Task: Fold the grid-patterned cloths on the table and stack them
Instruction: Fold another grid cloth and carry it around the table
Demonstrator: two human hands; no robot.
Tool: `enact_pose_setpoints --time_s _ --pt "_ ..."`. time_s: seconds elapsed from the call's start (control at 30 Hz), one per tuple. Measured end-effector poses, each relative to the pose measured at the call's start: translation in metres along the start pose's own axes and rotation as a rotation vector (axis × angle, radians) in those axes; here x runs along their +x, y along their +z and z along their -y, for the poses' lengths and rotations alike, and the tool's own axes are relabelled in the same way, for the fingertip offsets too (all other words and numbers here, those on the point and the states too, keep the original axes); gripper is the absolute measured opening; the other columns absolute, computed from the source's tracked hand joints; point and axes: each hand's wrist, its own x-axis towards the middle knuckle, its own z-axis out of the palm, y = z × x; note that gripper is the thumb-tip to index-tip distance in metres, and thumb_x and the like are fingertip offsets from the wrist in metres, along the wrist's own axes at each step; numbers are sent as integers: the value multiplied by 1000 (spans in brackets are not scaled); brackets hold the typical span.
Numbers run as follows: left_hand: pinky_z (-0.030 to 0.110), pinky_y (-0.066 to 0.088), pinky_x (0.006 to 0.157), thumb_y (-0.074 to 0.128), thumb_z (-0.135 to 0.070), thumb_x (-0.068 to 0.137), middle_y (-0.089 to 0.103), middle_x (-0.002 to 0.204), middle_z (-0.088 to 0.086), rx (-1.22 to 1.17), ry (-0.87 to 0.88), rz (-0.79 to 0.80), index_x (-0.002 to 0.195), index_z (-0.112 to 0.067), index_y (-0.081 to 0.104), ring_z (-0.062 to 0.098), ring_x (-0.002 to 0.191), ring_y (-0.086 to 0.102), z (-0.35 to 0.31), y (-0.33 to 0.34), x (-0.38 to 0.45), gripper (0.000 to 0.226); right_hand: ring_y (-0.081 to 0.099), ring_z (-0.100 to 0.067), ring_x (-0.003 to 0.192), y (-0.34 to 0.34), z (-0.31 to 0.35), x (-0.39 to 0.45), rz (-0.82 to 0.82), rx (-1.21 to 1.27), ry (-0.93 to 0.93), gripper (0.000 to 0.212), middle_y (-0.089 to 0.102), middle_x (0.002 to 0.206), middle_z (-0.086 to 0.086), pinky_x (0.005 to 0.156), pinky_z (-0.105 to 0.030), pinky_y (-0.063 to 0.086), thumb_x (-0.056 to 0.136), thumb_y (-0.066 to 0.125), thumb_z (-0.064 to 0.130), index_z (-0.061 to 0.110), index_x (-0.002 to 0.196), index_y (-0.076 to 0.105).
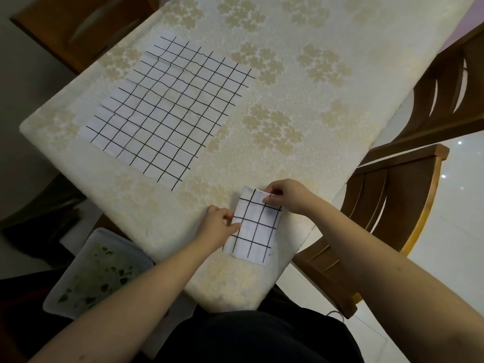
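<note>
Low in the frame, right of centre, a small folded grid cloth [255, 226] lies on the cream flowered desk [301, 100]. The left hand [218, 226] pinches its left edge and the right hand [286, 195] pinches its upper right corner, both closed on the fabric. A larger grid cloth [167, 108] lies spread flat in the upper left, well apart.

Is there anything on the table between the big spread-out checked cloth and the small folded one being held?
Nothing: in the head view only bare flowered tablecloth lies between the spread cloth and the folded cloth.
</note>
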Motion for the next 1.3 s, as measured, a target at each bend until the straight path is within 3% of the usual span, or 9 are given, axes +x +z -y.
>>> enact_pose_setpoints --time_s 0.07,0.17,0.23,0.4,0.57,0.73,0.87,1.07,1.3 --pt "24 49 70 71 -30 86 59 90 -5 -124 6 49 95 -19 62 11 79 58 3 -7 -2 17 55 -17 75 -3 -3 -9 -11 51 -4 11 64 82 -2 64 -26 40 88 68 28 17 89 69" --pt "20 47 75 67 -30 91 70 98 -6 -366 -27 153 102 -18 62 6 94 64 6 -23 -6 17 60 -19 78 -2 -8 -23 -43 159 18 12 70 88 -9 70 -29 46 86 71 30 18 87 67" --pt "17 50 72 63 -26 93 73 97 -5 -536 -55 243 107 -16 61 5 90 68 4 -31 -12 17 65 -21 80 2 -10 -33 -89 286 43 18 72 92 -13 75 -33 50 85 73 31 15 90 67" --pt "43 51 94 61 -21 93 68 120 12 -907 -140 340 122 -11 61 27 112 63 21 -35 -23 31 68 -19 80 18 -8 -61 -222 588 100 14 72 85 -11 75 -32 54 87 71 25 14 95 67" --pt "39 58 82 62 -26 86 64 127 16 -1219 -174 352 132 -8 55 29 113 62 35 -34 -49 50 66 -19 74 49 9 -96 -341 930 185 11 69 86 -8 67 -30 55 91 66 17 9 98 64" --pt "41 55 87 54 -14 97 69 119 11 -1063 -98 356 127 -10 58 27 108 66 38 -40 -81 30 67 -20 70 91 35 -141 -448 1128 247 14 68 90 -10 56 -29 54 91 61 14 9 104 62" --pt "30 59 71 55 -10 97 71 108 7 -807 17 265 119 -11 61 19 90 70 39 -56 -104 23 70 -31 88 118 54 -183 -502 1097 211 25 71 101 -11 78 -50 58 89 63 6 12 113 59" --pt "41 57 86 64 -9 92 73 108 2 -619 248 320 110 -26 64 20 98 71 38 -62 -143 25 71 -22 85 152 68 -246 -688 1161 210 20 72 102 -9 62 -27 56 92 62 12 12 112 63" --pt "37 57 77 57 -20 97 75 105 3 -555 316 381 111 -21 67 20 94 72 1 -30 -185 17 72 -26 90 179 39 -320 -868 1146 250 18 74 98 -10 78 -39 60 91 63 15 10 108 66"
